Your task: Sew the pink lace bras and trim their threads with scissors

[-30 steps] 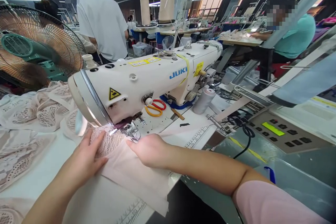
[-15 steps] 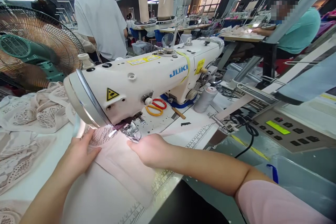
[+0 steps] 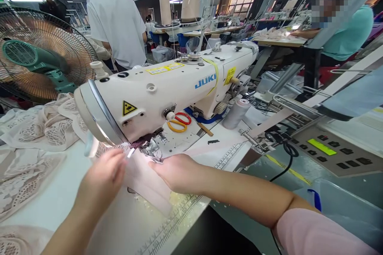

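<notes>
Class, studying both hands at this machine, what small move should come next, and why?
Perhaps the left hand should flatten its fingers on the pale fabric: they look curled close to the sewing machine, their grip too blurred to tell, while the right hand touches the fabric beside the metal guide.

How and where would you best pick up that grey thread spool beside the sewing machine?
Probably around the middle of the grey thread spool, coming from its near side: it stands on end with its round body exposed there, while the sewing machine crowds it on the left.
</notes>
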`<action>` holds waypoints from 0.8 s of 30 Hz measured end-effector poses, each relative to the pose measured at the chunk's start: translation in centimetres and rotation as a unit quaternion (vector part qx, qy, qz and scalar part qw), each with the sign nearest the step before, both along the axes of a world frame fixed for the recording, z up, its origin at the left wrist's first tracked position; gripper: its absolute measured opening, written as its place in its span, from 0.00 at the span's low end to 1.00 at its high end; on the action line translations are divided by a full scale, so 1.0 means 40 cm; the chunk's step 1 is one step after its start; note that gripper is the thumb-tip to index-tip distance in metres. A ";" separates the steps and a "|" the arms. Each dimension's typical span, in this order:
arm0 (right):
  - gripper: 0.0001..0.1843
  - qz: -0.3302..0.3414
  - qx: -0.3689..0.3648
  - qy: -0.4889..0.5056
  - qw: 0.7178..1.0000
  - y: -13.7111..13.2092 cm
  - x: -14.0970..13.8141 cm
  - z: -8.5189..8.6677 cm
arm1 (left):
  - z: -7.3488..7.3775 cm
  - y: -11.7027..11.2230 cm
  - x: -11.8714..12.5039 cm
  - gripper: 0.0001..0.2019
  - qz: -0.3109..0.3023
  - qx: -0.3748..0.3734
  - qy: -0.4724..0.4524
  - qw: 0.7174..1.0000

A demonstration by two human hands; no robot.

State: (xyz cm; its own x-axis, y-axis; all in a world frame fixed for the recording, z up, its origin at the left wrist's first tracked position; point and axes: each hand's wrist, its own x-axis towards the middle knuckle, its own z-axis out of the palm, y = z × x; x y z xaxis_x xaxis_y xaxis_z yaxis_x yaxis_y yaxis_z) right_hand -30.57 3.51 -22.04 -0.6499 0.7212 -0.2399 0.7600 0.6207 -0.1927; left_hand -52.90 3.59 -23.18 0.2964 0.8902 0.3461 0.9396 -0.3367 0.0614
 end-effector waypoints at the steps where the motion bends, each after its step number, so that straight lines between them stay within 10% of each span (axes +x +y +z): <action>1: 0.26 0.013 0.006 0.012 1.000 -0.005 0.015 0.001 | -0.001 -0.021 0.029 0.19 -0.058 -0.019 0.005 0.998; 4: 0.18 0.055 0.024 0.023 0.998 -0.020 0.063 -0.005 | 0.005 -0.078 0.117 0.15 -0.139 -0.151 0.096 0.974; 10: 0.16 0.076 0.041 0.015 0.996 -0.039 0.108 -0.025 | 0.039 -0.108 0.174 0.19 -0.118 -0.294 0.205 0.926; 24: 0.26 0.073 0.034 -0.012 0.997 -0.001 0.050 -0.017 | -0.021 -0.078 0.095 0.16 -0.218 -0.074 0.147 0.962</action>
State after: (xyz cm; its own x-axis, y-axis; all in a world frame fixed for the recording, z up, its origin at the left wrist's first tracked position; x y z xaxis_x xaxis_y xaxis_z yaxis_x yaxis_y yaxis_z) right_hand -28.58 3.45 -22.73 -0.7436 0.6345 -0.2109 0.6646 0.7359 -0.1294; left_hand -49.11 0.48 -24.02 0.7183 0.6923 0.0690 0.6953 -0.7107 -0.1070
